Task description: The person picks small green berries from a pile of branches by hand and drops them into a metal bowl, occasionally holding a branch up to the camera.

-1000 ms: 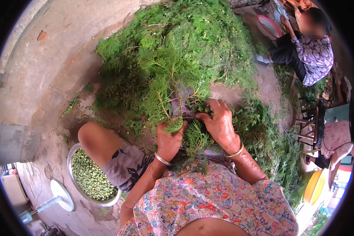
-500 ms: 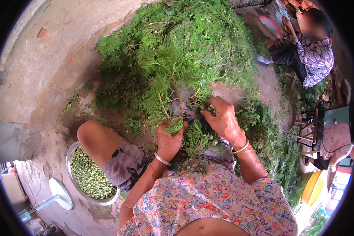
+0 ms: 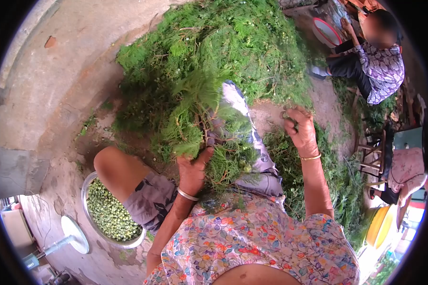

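My left hand (image 3: pixel 192 172) is closed round the stem of a leafy green conifer branch (image 3: pixel 190 126), which looks like arborvitae. Its flat sprays spread above my lap, and a few pale green cones (image 3: pixel 247 168) show on its lower right side. Out to the right, away from the branch, my right hand (image 3: pixel 301 130) has its fingers curled over small green cones (image 3: pixel 295 125); the fingers partly cover them. Beyond both hands lies a big heap of cut conifer branches (image 3: pixel 242 42).
A metal basin (image 3: pixel 86 209) of green cones stands by my left knee. More cut branches (image 3: pixel 340 185) lie on my right. Another person (image 3: pixel 378 71) sits at upper right near a red-rimmed basin (image 3: pixel 326 32). A round white stand (image 3: pixel 76 235) and a yellow basin (image 3: pixel 379 227) flank me.
My right hand has moved right and up, away from the branch, with cones in its fingers. My left hand has shifted slightly left and down with the branch, which has swung.
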`<action>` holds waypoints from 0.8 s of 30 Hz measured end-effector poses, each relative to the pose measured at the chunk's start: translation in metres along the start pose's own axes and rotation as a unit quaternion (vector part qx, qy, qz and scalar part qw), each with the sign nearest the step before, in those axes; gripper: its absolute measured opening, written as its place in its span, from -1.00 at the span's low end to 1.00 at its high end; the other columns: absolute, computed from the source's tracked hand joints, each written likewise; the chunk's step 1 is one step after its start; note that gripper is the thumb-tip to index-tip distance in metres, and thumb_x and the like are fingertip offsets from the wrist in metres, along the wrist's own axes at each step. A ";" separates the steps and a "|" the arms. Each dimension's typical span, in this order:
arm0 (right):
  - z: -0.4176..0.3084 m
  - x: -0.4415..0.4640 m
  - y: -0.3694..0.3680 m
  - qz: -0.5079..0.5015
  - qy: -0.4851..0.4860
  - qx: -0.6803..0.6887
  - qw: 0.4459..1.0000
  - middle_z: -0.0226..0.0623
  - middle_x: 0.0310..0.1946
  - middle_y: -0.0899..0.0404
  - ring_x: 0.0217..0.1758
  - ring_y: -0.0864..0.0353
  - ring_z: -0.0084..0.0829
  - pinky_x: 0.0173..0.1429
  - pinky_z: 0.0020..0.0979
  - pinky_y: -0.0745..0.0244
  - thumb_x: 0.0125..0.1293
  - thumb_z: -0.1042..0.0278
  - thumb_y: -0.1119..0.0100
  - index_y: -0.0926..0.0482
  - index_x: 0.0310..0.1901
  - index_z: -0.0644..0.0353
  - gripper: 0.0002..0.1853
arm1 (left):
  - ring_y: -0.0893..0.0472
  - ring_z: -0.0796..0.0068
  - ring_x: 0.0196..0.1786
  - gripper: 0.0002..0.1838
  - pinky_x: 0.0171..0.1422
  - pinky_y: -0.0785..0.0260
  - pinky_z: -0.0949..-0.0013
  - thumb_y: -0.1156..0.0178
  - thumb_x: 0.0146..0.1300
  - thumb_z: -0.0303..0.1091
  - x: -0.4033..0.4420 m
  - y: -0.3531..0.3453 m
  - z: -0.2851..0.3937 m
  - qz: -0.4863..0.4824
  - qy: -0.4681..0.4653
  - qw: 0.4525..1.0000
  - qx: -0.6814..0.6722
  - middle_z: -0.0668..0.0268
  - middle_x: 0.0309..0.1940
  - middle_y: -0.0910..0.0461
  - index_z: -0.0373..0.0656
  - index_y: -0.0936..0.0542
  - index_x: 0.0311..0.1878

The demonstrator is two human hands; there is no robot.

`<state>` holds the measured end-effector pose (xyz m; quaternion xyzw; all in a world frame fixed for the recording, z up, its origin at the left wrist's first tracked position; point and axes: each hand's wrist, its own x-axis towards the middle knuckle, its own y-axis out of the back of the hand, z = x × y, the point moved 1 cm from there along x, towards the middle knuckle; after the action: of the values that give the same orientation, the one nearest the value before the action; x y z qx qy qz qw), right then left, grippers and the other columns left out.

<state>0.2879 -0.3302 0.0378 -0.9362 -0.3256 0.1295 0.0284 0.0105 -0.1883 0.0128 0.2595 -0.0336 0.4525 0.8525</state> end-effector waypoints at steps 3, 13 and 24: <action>0.005 -0.017 0.000 0.021 -0.073 0.208 0.975 -0.23 -0.46 -0.55 -0.67 -0.30 -0.55 -0.71 -0.62 -0.06 0.12 0.56 -0.07 -0.50 -0.27 0.25 -0.88 | -0.56 0.34 -0.17 -0.76 0.00 -0.37 0.30 -0.27 0.08 -0.52 -0.002 -0.002 0.001 -0.039 -0.157 0.962 0.222 0.23 -0.24 -0.58 -0.25 -0.59 -0.14; -0.002 -0.050 -0.035 -0.160 -0.051 0.222 0.960 0.02 -0.36 -0.55 -0.58 -0.41 -0.47 -0.70 -0.63 -0.12 0.18 0.26 -0.07 -0.43 -0.08 0.38 -0.63 | -0.47 0.20 -0.06 -0.67 0.04 -0.29 0.21 -0.29 -0.04 -0.47 -0.002 -0.010 0.004 -0.026 0.027 0.998 -0.046 0.21 -0.13 -0.52 -0.18 -0.59 -0.12; 0.004 -0.066 -0.042 -0.120 -0.126 0.110 0.979 -0.26 -0.49 -0.58 -0.60 -0.39 -0.64 -0.60 -0.65 -0.15 0.15 0.51 -0.21 -0.60 -0.29 0.30 -0.90 | -0.57 0.47 -0.25 -0.80 -0.11 -0.41 0.38 -0.28 0.05 -0.57 0.002 -0.011 0.013 0.023 0.030 0.994 -0.100 0.27 -0.29 -0.60 -0.30 -0.55 -0.22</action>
<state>0.2118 -0.3376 0.0549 -0.8578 -0.4199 0.2773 0.1048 0.0223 -0.1976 0.0200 0.1589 -0.0592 0.4735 0.8643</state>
